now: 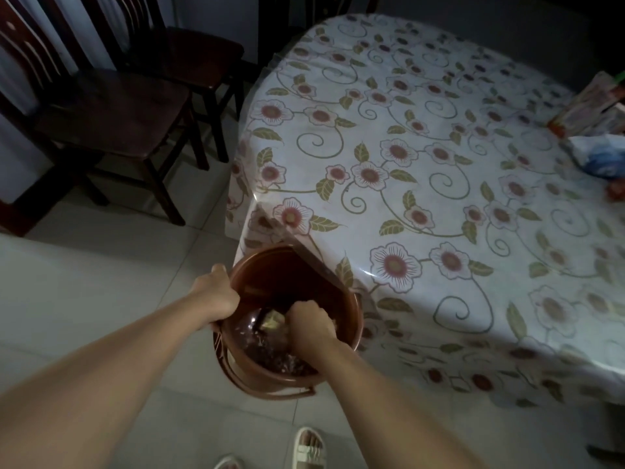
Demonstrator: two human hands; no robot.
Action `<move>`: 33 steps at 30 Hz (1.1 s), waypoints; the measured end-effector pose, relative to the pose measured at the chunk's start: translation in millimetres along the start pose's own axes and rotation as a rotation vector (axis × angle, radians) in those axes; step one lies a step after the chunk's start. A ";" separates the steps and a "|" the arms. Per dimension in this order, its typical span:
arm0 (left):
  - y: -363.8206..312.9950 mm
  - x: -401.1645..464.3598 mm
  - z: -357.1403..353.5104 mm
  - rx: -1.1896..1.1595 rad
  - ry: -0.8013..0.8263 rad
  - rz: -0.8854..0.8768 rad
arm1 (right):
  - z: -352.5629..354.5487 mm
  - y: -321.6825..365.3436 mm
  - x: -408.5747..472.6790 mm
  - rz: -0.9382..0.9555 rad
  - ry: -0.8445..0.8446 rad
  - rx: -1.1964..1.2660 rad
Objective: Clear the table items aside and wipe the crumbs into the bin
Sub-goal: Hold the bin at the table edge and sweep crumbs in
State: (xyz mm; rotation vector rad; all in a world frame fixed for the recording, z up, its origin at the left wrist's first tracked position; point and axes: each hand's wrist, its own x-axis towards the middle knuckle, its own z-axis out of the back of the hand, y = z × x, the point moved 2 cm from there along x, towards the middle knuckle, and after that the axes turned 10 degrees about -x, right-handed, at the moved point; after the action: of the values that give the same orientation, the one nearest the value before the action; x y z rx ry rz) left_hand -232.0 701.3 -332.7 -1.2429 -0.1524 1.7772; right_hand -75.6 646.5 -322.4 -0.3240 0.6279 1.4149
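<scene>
The right hand [313, 324], clenched on a yellowish cloth [272, 319], hung inside the brown bin [351, 319], whose rim the left hand [218, 292] gripped beneath the table [439, 170] edge.

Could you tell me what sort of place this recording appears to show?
Most likely a home dining area: a table under a floral cloth with a clear cover, dark wooden chairs on a tiled floor, and a brown bin held at the table's edge.

- Head view: a single wide-angle camera looking steeply down from standing height over the table's [439, 198] near-left corner.
- The floor [101, 282] lies close below.
</scene>
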 end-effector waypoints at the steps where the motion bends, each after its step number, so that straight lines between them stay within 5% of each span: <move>1: 2.4 -2.2 0.9 0.002 -0.001 -0.002 | 0.0 -1.4 -1.2 -0.002 -0.037 0.031; 5: 7.2 -12.4 0.6 0.036 -0.015 -0.008 | 0.5 -3.0 -14.0 -0.071 -0.040 0.090; 11: 11.7 -15.9 0.6 0.026 -0.032 -0.006 | 30.2 -6.7 -47.6 -0.124 -0.455 0.334; 16: 12.9 -11.3 -2.5 -0.010 -0.005 0.000 | 61.8 -36.6 -46.5 -0.304 -0.742 0.268; 18: 12.5 -9.7 -4.1 -0.011 -0.018 -0.011 | 62.5 -40.5 -30.9 -0.287 -0.687 0.238; 23: 15.9 -17.7 -7.2 -0.013 -0.036 -0.015 | 25.2 -5.2 -19.5 0.038 -0.163 0.153; 29: 22.8 -24.8 -8.4 -0.026 -0.070 0.045 | 7.6 1.4 -18.0 0.093 -0.375 0.032; 33: 28.4 -33.1 -9.0 -0.069 -0.090 0.081 | -10.9 -4.9 -10.8 0.048 -0.181 0.065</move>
State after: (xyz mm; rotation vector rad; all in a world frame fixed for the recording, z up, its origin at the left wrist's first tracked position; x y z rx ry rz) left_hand -240.4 657.6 -330.6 -1.2339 -0.2191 1.9133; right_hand -73.4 630.8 -325.6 -0.1288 0.5345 1.4478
